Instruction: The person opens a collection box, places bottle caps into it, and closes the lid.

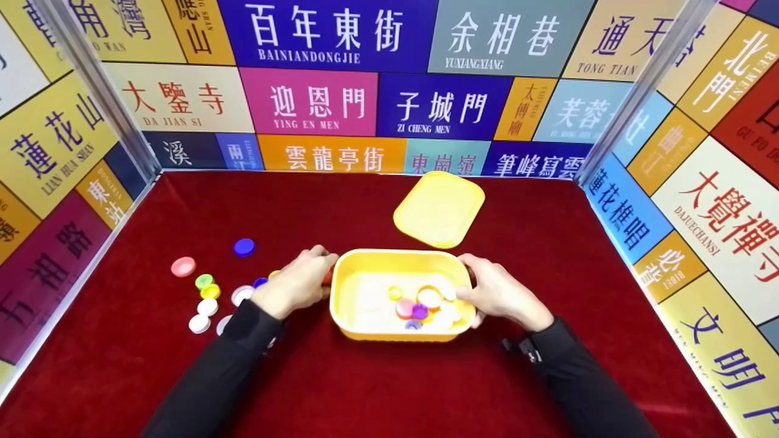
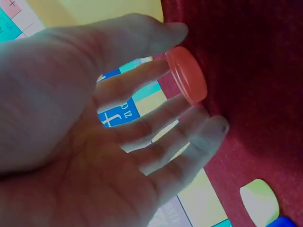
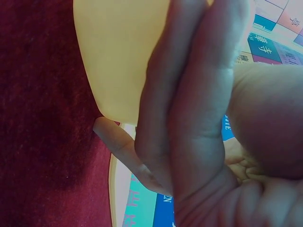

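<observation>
A yellow plastic box [image 1: 353, 319] sits tilted slightly toward me, with several bottle caps of mixed colours lying inside, mostly toward its right. At its right end my right hand [image 1: 502, 295] grips the wall, thumb at the rim; the right wrist view shows the fingers [image 3: 199, 104] along the outer side of the box. Beside the box's left end is my left hand [image 1: 298, 283]. Its thumb and fingertips pinch a red bottle cap [image 2: 187, 75], plainest in the left wrist view.
A yellow lid [image 1: 439, 210] lies behind the box. Loose caps are scattered on the red cloth to the left, among them a blue cap [image 1: 244, 247], a pink cap [image 1: 183, 266] and a green cap [image 1: 204, 281]. Printed panels [image 1: 316, 100] wall in the back and sides.
</observation>
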`<state>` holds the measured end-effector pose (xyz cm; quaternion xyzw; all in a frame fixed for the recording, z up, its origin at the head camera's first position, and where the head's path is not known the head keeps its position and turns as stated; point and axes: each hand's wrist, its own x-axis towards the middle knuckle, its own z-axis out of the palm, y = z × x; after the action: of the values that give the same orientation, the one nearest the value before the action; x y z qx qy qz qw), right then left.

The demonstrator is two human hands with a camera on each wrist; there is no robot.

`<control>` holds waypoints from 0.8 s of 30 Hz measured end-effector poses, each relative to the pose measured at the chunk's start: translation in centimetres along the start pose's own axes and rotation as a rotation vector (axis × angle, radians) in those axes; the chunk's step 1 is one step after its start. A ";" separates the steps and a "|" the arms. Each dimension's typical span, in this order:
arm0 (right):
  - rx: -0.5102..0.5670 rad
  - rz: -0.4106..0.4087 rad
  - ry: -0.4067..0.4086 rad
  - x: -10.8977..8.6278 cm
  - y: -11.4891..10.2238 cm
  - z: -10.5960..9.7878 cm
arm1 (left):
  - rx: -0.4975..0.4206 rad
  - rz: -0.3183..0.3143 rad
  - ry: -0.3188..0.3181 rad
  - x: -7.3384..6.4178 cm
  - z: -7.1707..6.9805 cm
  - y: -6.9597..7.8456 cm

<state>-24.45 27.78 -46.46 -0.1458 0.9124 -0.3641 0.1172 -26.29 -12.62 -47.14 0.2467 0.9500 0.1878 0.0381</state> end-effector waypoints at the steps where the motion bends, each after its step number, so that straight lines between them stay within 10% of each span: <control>1: -0.001 0.001 0.001 0.0 0.0 0.0 | 0.004 0.012 0.009 0.0 0.0 0.0; 24: 0.014 0.015 -0.011 -0.1 -0.2 -0.1 | 0.012 0.101 0.183 0.0 -1.0 -0.7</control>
<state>-24.36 27.77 -46.24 -0.1402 0.9103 -0.3687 0.1257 -26.76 -13.51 -46.42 0.2763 0.9369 0.2057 -0.0599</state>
